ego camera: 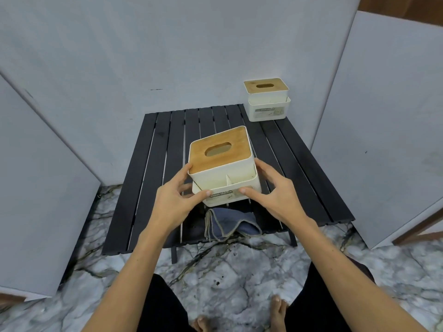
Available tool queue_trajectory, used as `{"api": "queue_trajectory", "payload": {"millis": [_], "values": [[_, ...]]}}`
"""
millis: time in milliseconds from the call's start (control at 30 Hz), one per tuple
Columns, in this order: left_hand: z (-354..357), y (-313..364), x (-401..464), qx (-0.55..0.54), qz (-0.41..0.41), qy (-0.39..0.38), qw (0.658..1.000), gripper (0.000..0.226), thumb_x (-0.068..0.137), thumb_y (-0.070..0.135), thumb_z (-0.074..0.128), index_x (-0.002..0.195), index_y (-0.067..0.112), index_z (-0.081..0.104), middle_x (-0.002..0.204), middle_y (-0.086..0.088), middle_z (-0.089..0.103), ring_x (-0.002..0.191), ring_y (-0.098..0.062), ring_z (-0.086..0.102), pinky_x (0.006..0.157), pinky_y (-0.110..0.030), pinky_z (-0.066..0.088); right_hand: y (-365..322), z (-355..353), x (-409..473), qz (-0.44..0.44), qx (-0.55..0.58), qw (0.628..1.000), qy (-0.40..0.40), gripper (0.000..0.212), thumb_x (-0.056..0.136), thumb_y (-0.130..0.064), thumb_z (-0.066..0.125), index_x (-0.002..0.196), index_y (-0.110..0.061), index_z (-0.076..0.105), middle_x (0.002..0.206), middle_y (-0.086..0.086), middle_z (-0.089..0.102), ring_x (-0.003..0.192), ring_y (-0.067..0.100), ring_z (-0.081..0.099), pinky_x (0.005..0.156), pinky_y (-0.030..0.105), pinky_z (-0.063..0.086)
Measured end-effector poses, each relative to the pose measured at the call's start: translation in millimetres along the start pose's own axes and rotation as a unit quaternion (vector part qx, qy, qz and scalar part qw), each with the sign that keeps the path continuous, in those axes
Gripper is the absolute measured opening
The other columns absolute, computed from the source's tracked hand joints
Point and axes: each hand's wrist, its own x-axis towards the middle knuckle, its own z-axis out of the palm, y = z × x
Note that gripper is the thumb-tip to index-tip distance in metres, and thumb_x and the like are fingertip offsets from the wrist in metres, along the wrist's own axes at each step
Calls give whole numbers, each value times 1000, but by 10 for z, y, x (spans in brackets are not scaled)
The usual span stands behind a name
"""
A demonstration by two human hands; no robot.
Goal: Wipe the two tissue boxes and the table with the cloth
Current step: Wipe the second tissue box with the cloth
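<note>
The black slat table [153, 178] is the main spot. Over its middle, the near tissue box [221, 164] is tipped toward the person. The left hand [173, 202] grips its left side, with the thumb on the front. The right hand [271, 190] grips its right side the same way. The blue cloth [230, 224] lies folded at the table's near edge, just under the box. The other tissue box [267, 99] sits on the table's far right corner

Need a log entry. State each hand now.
Left hand: grips the near tissue box.
Right hand: grips the same box.
</note>
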Motion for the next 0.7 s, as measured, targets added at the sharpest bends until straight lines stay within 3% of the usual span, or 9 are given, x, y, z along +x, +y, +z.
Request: {"api": "queue_trajectory", "payload": {"millis": [100,200,367,500,600,700], "values": [[-49,1,4,26,1,8,1000,88,77,26,87,152,32,42,122,30,56,103,21,58,79,-9,52,10,69,1,3,14,1000,-8,78,75,-41,84,143,-28,47,132,-18,60,124,-2,53,105,25,46],[-56,-5,32,50,9,11,999,87,77,26,88,151,33,42,129,17,58,102,19,60,78,-10,54,27,119,15,8,32,999,-11,73,76,-26,84,140,-24,50,126,-20,62,118,-8,56,97,12,44],[-60,-23,49,51,8,11,999,87,77,26,88,151,32,43,129,14,58,101,13,62,84,-24,60,84,178,33,22,51,998,-12,69,77,-18,84,137,-19,51,124,-20,62,118,-6,57,96,14,46],[-36,-37,30,43,28,7,999,86,78,25,87,151,32,43,128,25,53,111,4,60,80,-18,58,109,174,38,27,42,999,-16,68,76,-19,84,135,-22,50,125,-19,62,119,-5,56,101,21,47],[-33,-44,24,41,32,6,999,86,78,27,87,151,34,43,132,25,52,114,0,60,81,-20,59,100,153,32,16,24,999,-20,67,77,-19,83,132,-31,49,122,-24,61,117,-8,56,101,19,47],[-40,-13,16,41,38,4,998,84,79,25,86,145,50,40,130,31,52,112,6,59,77,-15,57,54,105,50,1,2,999,-32,68,78,-22,82,135,-30,46,126,-21,60,118,-7,55,101,21,48]]}}
